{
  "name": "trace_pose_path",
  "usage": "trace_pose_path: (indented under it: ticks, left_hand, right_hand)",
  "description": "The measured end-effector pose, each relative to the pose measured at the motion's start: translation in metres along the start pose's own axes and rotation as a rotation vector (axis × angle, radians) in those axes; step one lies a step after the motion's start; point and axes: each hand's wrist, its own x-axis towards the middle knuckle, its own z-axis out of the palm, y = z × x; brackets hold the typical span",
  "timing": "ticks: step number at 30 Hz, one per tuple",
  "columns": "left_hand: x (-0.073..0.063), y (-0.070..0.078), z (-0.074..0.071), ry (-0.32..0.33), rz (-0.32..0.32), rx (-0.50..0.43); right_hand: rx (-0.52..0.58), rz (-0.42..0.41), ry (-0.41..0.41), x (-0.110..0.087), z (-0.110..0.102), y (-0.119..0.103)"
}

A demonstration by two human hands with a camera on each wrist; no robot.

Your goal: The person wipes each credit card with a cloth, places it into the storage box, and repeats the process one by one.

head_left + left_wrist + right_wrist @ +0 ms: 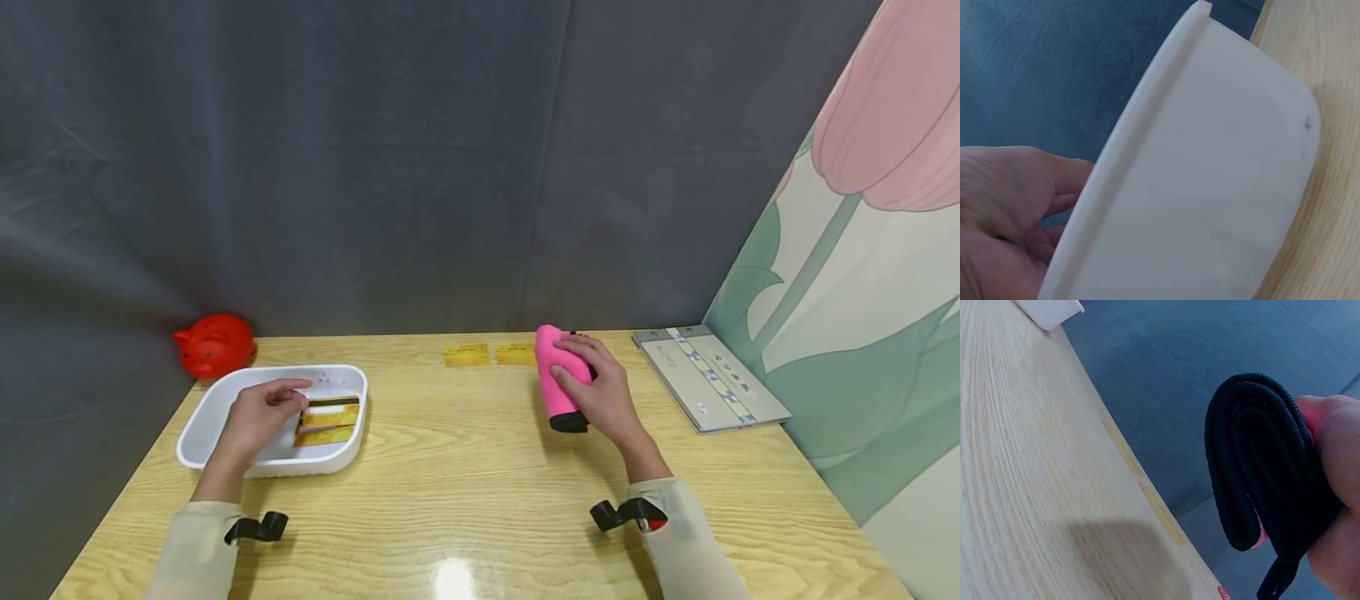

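The right hand (606, 396) curls firmly round a folded pink cloth bundle (552, 396), holding it up off the table (450, 475) — lifted, not yet set down. Gold cards (324, 436) already lie in the white tub (341, 457) beneath the left hand (255, 421), just by its fingertips; those fingers are bent, but I cannot tell whether they pinch a card. Two flat yellow cards (467, 356) remain outside the tub, beyond and to the left of the right hand — seemingly the part left undone.

Dk grey-blue cloth (375, 167) hangs behind lt wood-grain tbl (450, 475) w/ glare (454, 580), tulip-print wall (877, 367) at R.
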Motion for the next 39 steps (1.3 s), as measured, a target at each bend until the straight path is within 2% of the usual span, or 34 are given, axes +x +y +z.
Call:
trace_pose_path:
  ticks: [4,8,11,15,18,22,25,28,33,36,39]
  left_hand:
    - [0.002,0.001,-0.002,-0.023,-0.005,-0.015]
    - [0.003,0.006,-0.001,-0.081,0.031,-0.115]
    - [0.002,0.015,0.002,-0.128,0.077,-0.193]
    - [0.001,0.036,0.013,-0.172,0.107,-0.259]
    - [0.004,0.057,0.030,-0.193,0.128,-0.257]
    - [0.016,0.086,0.061,-0.240,0.175,-0.241]
    - [0.026,0.103,0.086,-0.285,0.193,-0.256]
    - [0.035,0.115,0.108,-0.294,0.186,-0.267]
    - [0.055,0.124,0.142,-0.271,0.157,-0.333]
    - [0.067,0.119,0.161,-0.263,0.132,-0.370]
    - [0.076,0.110,0.173,-0.242,0.122,-0.381]
  right_hand:
    - [-0.005,0.002,0.006,0.001,-0.001,0.001]
    - [-0.017,0.005,0.012,0.001,-0.003,0.001]
    - [-0.017,0.007,0.020,0.000,-0.004,0.001]
    - [-0.011,0.003,0.030,0.001,-0.006,0.002]
    - [-0.003,0.005,0.044,0.002,-0.008,0.004]
    - [0.002,0.014,0.068,0.003,-0.012,0.005]
    - [0.004,0.026,0.073,0.003,-0.015,0.004]
    - [0.000,0.033,0.074,0.003,-0.018,0.003]
    - [0.000,0.027,0.077,0.005,-0.020,0.001]
    - [0.010,0.038,0.063,0.004,-0.019,0.002]
    - [0.014,0.044,0.054,0.002,-0.018,0.003]
